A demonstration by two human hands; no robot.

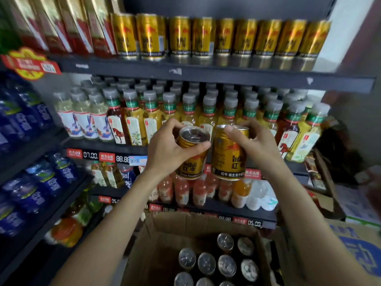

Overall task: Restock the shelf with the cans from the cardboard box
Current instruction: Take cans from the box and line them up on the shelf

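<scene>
Gold cans fill both my hands, one in each, raised in front of the middle shelf of tea bottles (pixel 132 120). My left hand (pixel 167 149) is wrapped around the upper part of the left can (pixel 192 153), thumb across the front just under the rim and fingers curled behind, so the can tips toward me and its silver pull-tab top shows. My right hand (pixel 255 145) grips the right can (pixel 228 153) by its top edge, thumb pressed over the rim and fingers closed behind it; this can hangs nearly upright. The two cans sit just beside each other, close to touching. Below my forearms the open cardboard box (pixel 148 250) has more cans (pixel 226 265) standing upright in it, silver tops up. On the top shelf (pixel 216 76), a row of matching gold cans (pixel 243 40) stands along the front edge.
</scene>
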